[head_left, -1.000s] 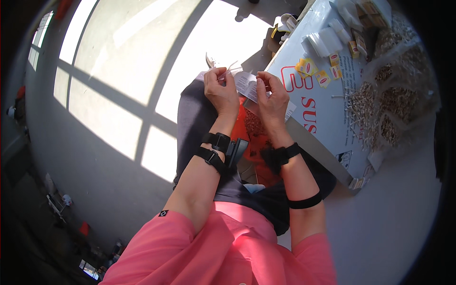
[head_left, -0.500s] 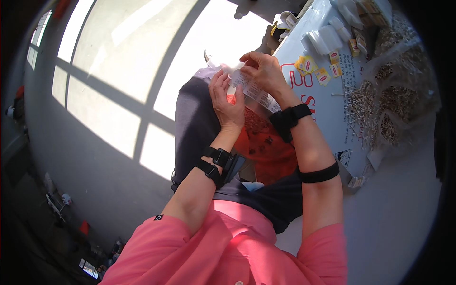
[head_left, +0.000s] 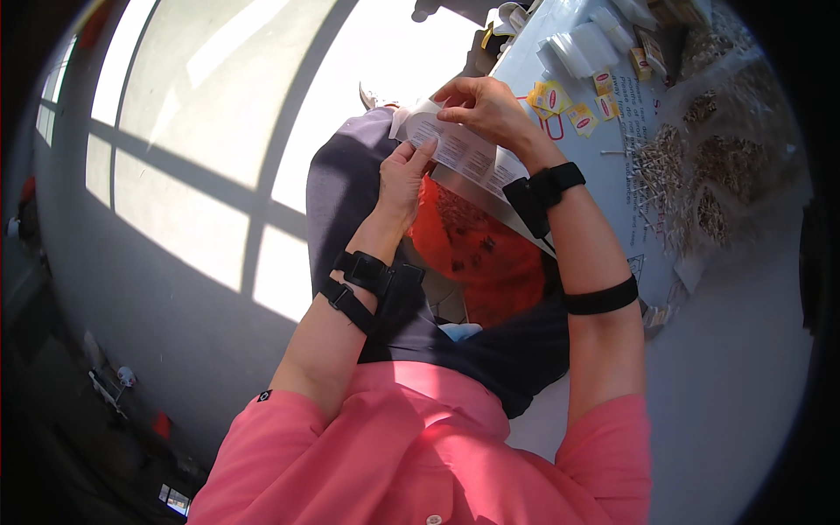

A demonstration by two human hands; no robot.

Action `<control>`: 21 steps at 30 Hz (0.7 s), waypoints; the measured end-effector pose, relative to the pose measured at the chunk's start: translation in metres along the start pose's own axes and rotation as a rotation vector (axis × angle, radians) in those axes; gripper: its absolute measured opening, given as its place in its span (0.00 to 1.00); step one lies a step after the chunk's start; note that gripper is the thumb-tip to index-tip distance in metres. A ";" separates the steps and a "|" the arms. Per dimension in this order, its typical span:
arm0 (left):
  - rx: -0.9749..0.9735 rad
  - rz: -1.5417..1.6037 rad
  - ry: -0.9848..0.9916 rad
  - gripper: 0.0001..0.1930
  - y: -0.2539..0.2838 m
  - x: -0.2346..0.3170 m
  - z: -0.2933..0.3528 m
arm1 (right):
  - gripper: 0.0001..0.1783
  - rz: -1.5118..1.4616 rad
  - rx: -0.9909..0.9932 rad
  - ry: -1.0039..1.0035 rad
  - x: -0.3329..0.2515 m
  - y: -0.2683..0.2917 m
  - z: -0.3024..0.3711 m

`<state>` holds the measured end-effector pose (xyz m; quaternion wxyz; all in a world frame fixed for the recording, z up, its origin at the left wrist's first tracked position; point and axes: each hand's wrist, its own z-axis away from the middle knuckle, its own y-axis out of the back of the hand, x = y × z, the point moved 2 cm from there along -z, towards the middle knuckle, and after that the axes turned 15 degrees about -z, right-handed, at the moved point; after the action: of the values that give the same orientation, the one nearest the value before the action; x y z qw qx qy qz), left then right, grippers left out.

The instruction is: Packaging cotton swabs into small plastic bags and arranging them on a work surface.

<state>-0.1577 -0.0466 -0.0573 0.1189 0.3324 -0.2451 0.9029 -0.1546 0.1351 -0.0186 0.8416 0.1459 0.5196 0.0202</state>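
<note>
I have a thin printed sheet [head_left: 472, 150] between my two hands, over my lap and just beside the near edge of the light-coloured board [head_left: 612, 199]. My left hand [head_left: 401, 182] seems to pinch its lower left part, thumb and fingertips drawn together on the print. My right hand [head_left: 484, 111] is arched over the top edge, fingers bent and the thumb close under the forefinger; I cannot tell whether they grip the sheet or only touch it. The sheet lies slanted, its print facing me, one end up by my right fingertips and the other running down under my right wrist. To handle it well, I judge that a light pinch right at the margin serves best, since something this thin looks ready to crease if I squeeze or twist. The left hand should be the steady one, with the right working gently along the edge and both pulling evenly, so that the sheet stays flat and does not tear. The black strap [head_left: 560, 182] on my right wrist is near the sheet's lower end, so I should lift that wrist a little to avoid snagging. The red bag [head_left: 479, 262] on my lap lies below, and the yellow packets [head_left: 581, 119] and loose little sticks [head_left: 661, 162] are off to my right, well apart from my fingers.
</note>
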 end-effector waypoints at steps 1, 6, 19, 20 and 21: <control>-0.028 0.070 -0.010 0.17 -0.001 0.004 0.001 | 0.17 0.006 -0.034 -0.004 -0.001 -0.001 0.000; -0.022 -0.223 0.043 0.17 0.023 -0.007 -0.012 | 0.17 0.094 -0.018 0.006 -0.009 -0.010 -0.005; -0.022 -0.137 0.153 0.16 0.005 0.012 -0.002 | 0.13 -0.096 0.249 -0.107 0.006 0.003 0.022; -0.027 -0.138 0.157 0.16 0.010 0.010 -0.006 | 0.12 -0.131 0.197 -0.118 0.005 0.002 0.020; -0.055 -0.130 0.118 0.16 0.015 0.008 -0.010 | 0.12 -0.167 0.147 -0.130 0.005 0.002 0.018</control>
<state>-0.1745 -0.0536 -0.0645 0.2007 0.2907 -0.2402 0.9042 -0.1363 0.1337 -0.0152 0.8593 0.1644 0.4745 -0.0973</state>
